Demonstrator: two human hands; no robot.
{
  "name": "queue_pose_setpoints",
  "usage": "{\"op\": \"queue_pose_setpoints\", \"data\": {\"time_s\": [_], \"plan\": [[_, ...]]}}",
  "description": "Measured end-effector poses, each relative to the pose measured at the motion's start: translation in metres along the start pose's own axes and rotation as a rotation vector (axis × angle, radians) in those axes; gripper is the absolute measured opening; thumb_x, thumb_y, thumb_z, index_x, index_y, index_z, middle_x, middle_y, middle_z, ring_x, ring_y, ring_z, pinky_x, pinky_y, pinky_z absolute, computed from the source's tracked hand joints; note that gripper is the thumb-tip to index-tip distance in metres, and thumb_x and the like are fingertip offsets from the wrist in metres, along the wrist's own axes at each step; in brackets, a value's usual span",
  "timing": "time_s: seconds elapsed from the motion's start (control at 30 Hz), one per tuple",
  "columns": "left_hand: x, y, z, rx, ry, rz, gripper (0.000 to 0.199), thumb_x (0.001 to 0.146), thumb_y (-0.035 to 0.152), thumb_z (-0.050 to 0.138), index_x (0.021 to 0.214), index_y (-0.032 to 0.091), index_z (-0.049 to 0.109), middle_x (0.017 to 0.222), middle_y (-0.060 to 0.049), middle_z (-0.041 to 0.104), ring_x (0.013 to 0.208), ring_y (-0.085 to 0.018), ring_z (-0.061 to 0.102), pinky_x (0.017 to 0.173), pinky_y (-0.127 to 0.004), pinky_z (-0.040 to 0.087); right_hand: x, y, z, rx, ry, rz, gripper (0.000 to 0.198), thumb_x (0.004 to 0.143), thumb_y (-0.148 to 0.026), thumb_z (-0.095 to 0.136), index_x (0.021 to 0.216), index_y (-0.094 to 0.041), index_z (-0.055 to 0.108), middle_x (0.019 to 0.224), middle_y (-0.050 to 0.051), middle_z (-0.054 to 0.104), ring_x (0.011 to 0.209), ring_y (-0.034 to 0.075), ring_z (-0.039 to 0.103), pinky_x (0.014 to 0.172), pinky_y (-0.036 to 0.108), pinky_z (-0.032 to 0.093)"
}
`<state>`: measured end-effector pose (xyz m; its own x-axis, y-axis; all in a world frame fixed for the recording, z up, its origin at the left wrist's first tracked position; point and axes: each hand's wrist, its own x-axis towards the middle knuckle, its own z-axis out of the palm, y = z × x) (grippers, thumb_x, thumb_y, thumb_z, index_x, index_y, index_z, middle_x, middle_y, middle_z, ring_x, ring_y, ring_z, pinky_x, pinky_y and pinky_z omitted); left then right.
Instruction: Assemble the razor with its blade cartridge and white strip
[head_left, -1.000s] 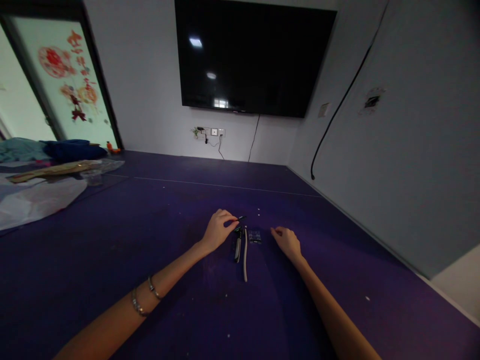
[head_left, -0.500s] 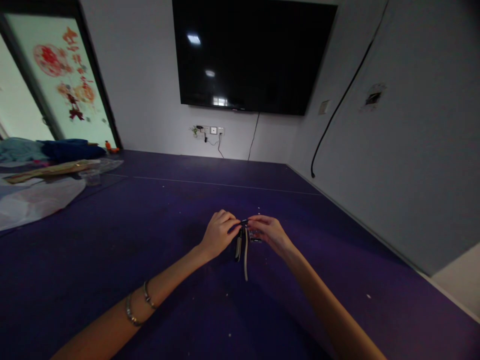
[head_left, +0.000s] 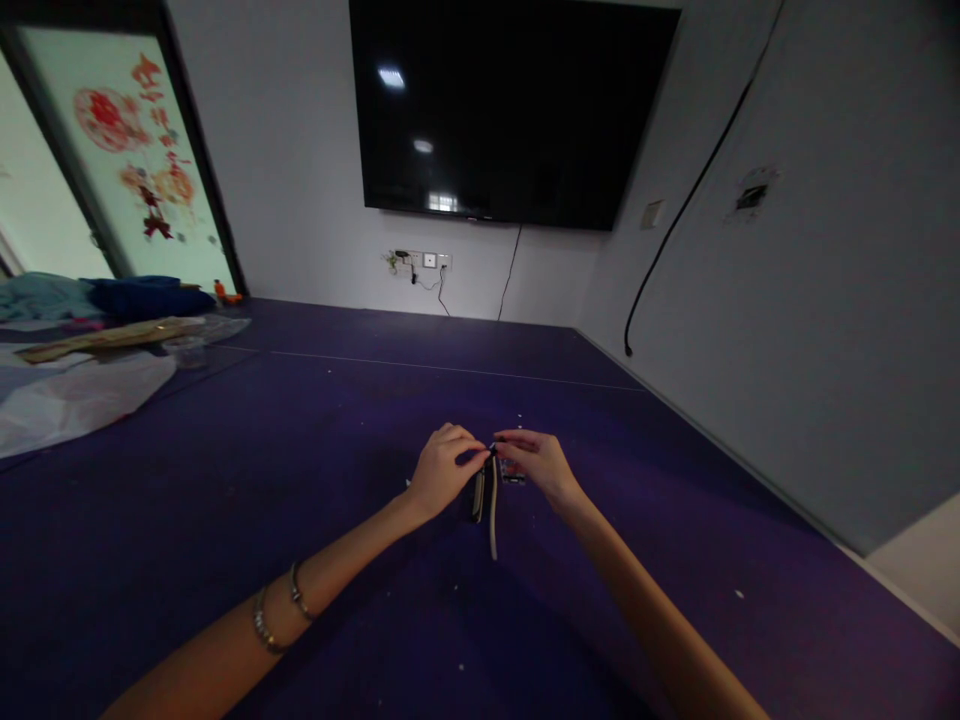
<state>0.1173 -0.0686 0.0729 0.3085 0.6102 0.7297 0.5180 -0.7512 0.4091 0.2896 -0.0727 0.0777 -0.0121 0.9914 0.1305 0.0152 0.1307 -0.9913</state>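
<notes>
My left hand [head_left: 448,468] and my right hand [head_left: 541,464] meet at the middle of the purple surface, fingertips nearly touching. Both pinch a small dark piece [head_left: 493,450], too small and covered to name. Just below the fingertips, a long thin pale strip [head_left: 493,515] points toward me. Beside it on the left is a shorter dark piece with a pale face [head_left: 478,497]. Under my right fingers a small patterned flat item [head_left: 513,473] shows in part; its kind I cannot make out.
Purple surface [head_left: 360,600] stretches to the wall, with small white specks on it. Plastic sheeting [head_left: 90,400], a clear cup [head_left: 187,352] and folded blue cloth [head_left: 150,298] lie at the far left. A black cable [head_left: 679,205] hangs on the right wall. A television [head_left: 510,110] hangs ahead.
The dark piece between my fingers now shows less, and my left fingertips are slightly further right, closer to my right ones. The strips below stay in about the same place.
</notes>
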Motion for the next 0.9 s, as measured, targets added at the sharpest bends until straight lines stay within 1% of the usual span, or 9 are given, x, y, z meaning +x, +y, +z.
{"op": "queue_pose_setpoints", "data": {"time_s": [0.1, 0.17, 0.23, 0.33, 0.43, 0.6, 0.7, 0.8, 0.9], "plan": [[0.005, -0.003, -0.002, -0.149, -0.023, -0.116, 0.011, 0.077, 0.025, 0.059, 0.076, 0.019, 0.069, 0.075, -0.003, 0.065, 0.074, -0.015, 0.058, 0.072, -0.03, 0.044, -0.001, 0.0, 0.0, -0.117, -0.039, -0.088, 0.033, 0.063, -0.032, 0.066, 0.091, -0.016, 0.069, 0.07, 0.003, 0.066, 0.061, 0.013, 0.059, 0.05, 0.022, 0.047], [0.007, -0.005, -0.003, -0.215, -0.056, -0.185, 0.012, 0.076, 0.026, 0.059, 0.075, 0.019, 0.069, 0.075, -0.003, 0.066, 0.073, -0.015, 0.059, 0.071, -0.029, 0.045, -0.002, 0.0, 0.0, -0.186, -0.068, -0.131, 0.035, 0.067, -0.033, 0.062, 0.097, -0.016, 0.068, 0.075, 0.003, 0.066, 0.063, 0.013, 0.059, 0.051, 0.023, 0.048], [0.009, -0.006, -0.004, -0.263, -0.09, -0.252, 0.014, 0.076, 0.027, 0.059, 0.074, 0.018, 0.07, 0.075, -0.004, 0.067, 0.072, -0.015, 0.06, 0.07, -0.028, 0.046, -0.003, 0.0, 0.001, -0.256, -0.088, -0.18, 0.037, 0.07, -0.032, 0.06, 0.103, -0.016, 0.066, 0.078, 0.003, 0.066, 0.068, 0.014, 0.059, 0.055, 0.024, 0.049], [0.01, -0.008, -0.004, -0.345, -0.132, -0.327, 0.014, 0.074, 0.027, 0.06, 0.075, 0.018, 0.07, 0.075, -0.004, 0.069, 0.073, -0.016, 0.062, 0.07, -0.028, 0.046, -0.005, -0.001, 0.002, -0.356, -0.115, -0.264, 0.04, 0.073, -0.027, 0.058, 0.111, -0.017, 0.062, 0.076, 0.002, 0.066, 0.072, 0.015, 0.059, 0.065, 0.028, 0.049], [0.011, -0.008, -0.002, -0.427, -0.17, -0.385, 0.014, 0.072, 0.027, 0.061, 0.075, 0.017, 0.071, 0.076, -0.004, 0.07, 0.074, -0.017, 0.063, 0.072, -0.028, 0.047, -0.007, -0.002, 0.004, -0.408, -0.156, -0.296, 0.044, 0.073, -0.024, 0.059, 0.116, -0.017, 0.058, 0.075, 0.001, 0.067, 0.071, 0.015, 0.06, 0.072, 0.03, 0.047], [0.012, -0.005, -0.002, -0.484, -0.232, -0.466, 0.013, 0.068, 0.025, 0.064, 0.073, 0.016, 0.071, 0.072, -0.004, 0.071, 0.072, -0.018, 0.063, 0.07, -0.029, 0.047, -0.009, -0.003, 0.004, -0.43, -0.191, -0.307, 0.046, 0.074, -0.025, 0.059, 0.119, -0.017, 0.055, 0.078, 0.002, 0.068, 0.073, 0.015, 0.06, 0.073, 0.031, 0.047], [0.012, -0.005, -0.004, -0.542, -0.19, -0.527, 0.012, 0.067, 0.025, 0.064, 0.073, 0.016, 0.071, 0.074, -0.004, 0.071, 0.074, -0.018, 0.064, 0.073, -0.029, 0.046, -0.009, -0.004, 0.003, -0.408, -0.188, -0.304, 0.044, 0.073, -0.027, 0.06, 0.116, -0.018, 0.056, 0.077, 0.002, 0.068, 0.073, 0.015, 0.061, 0.073, 0.031, 0.047], [0.012, -0.005, -0.005, -0.586, -0.063, -0.607, 0.015, 0.066, 0.029, 0.066, 0.074, 0.016, 0.071, 0.075, -0.005, 0.071, 0.074, -0.017, 0.063, 0.073, -0.029, 0.046, -0.007, -0.006, 0.001, -0.357, -0.17, -0.254, 0.033, 0.07, -0.029, 0.063, 0.1, -0.016, 0.064, 0.076, 0.004, 0.069, 0.072, 0.017, 0.062, 0.071, 0.031, 0.047], [0.012, -0.007, -0.004, -0.637, 0.046, -0.663, 0.02, 0.065, 0.032, 0.068, 0.076, 0.015, 0.071, 0.075, -0.006, 0.07, 0.07, -0.016, 0.061, 0.067, -0.028, 0.046, -0.005, -0.006, -0.001, -0.249, -0.149, -0.173, 0.026, 0.065, -0.032, 0.066, 0.085, -0.015, 0.067, 0.075, 0.005, 0.069, 0.07, 0.017, 0.063, 0.066, 0.029, 0.048]]}}
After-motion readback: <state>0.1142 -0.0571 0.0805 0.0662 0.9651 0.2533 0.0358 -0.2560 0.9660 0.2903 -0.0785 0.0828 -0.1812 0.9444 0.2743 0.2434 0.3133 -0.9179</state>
